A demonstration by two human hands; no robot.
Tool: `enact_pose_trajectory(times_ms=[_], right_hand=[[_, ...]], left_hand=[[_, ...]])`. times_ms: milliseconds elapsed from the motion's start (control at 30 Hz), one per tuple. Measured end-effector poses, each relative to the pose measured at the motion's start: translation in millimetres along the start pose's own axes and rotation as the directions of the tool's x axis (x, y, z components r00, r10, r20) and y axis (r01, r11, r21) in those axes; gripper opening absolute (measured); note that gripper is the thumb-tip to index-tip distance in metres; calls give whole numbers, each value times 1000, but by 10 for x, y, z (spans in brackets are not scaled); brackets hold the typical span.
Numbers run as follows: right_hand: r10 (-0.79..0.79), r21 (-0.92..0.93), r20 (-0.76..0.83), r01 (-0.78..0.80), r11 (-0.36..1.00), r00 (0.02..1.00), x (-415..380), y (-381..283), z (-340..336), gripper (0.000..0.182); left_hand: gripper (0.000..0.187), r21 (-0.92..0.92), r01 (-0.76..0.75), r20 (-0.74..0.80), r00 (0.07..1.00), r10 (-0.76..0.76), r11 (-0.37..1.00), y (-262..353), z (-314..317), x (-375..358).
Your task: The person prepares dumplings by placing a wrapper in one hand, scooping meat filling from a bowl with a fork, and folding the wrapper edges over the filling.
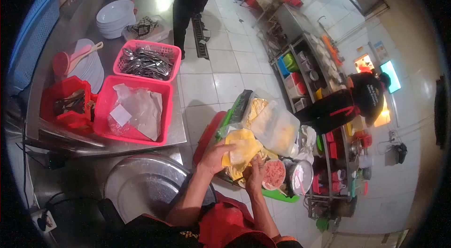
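My left hand [217,158] grips the left edge of a stack of thin yellow square sheets [243,147], which look like dough wrappers. My right hand [255,173] is at the lower right of the stack, its fingers closed on the sheets' lower edge; the fingertips are partly hidden. More crumpled yellow sheets [235,171] lie below my hands. Right of my right hand sits a round tub of pink minced filling [274,174]. Beside it is a metal pot with white contents [301,177]. Beyond the stack lies a clear plastic container [277,128].
On the steel counter [176,130] at left are a pink tray with plastic bags [165,107], a pink basket of cutlery [176,55] and stacked white plates [115,15]. A large round metal lid [117,187] lies near my left arm. Two people stand farther off.
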State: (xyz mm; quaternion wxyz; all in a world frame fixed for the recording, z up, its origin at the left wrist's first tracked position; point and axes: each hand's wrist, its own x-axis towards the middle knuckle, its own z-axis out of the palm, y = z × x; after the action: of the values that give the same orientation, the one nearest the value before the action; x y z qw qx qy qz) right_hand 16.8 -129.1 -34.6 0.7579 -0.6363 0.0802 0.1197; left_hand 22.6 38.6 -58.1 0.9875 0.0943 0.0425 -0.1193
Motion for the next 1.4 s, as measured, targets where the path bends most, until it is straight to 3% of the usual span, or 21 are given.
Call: enact_pose_trajectory(times_ms=[133,267,733,833,900,933,967,1033,1067,1100,1167,1200,1300,1400], right_hand=[[-145,-86,109,155,984,983,-47,-18,81,20],[-67,-39,125,73,997,990,-89,-49,62,18],[-81,-47,114,87,995,990,-86,9,-11,19],[-164,-156,121,182,971,979,-78,35,-55,19],[-294,-337,127,320,886,947,-76,78,-58,20],[-416,-376,125,431,821,901,-52,103,-23,12],[-425,-375,96,428,822,900,-58,101,1,12],[-462,-583,113,435,686,880,-118,57,26,11],[-387,-677,64,325,660,920,-178,-44,80,12],[-404,-675,23,312,669,915,-200,-77,91,12],[-426,-800,127,347,490,896,-226,-108,98,15],[-569,-744,189,495,449,801,-194,-90,107,16],[-564,-775,168,462,432,809,-196,-37,48,16],[-515,-742,93,404,534,852,-194,-29,11,16]], left_hand=[[47,2,-14,-9,1000,14,1000,-11,-14,1],[45,-26,-6,-2,1000,6,1000,-11,-24,2],[45,-13,-34,-5,999,34,999,46,47,-30],[46,-19,-46,13,999,47,999,23,47,-13],[46,-20,-43,32,999,43,999,34,44,-3],[47,-3,-44,5,999,44,999,34,56,-14],[47,19,-36,-19,999,36,999,36,70,-24],[48,49,-18,-13,1000,19,999,40,96,-40],[48,68,-36,-14,999,37,997,40,102,-33],[48,84,2,0,1000,-2,996,33,98,-26],[50,103,-41,0,999,41,994,20,85,-28],[50,123,-11,17,1000,9,992,23,89,-20],[50,155,-6,-53,998,14,988,20,113,-24],[52,144,-17,-41,999,23,989,6,95,-3]])
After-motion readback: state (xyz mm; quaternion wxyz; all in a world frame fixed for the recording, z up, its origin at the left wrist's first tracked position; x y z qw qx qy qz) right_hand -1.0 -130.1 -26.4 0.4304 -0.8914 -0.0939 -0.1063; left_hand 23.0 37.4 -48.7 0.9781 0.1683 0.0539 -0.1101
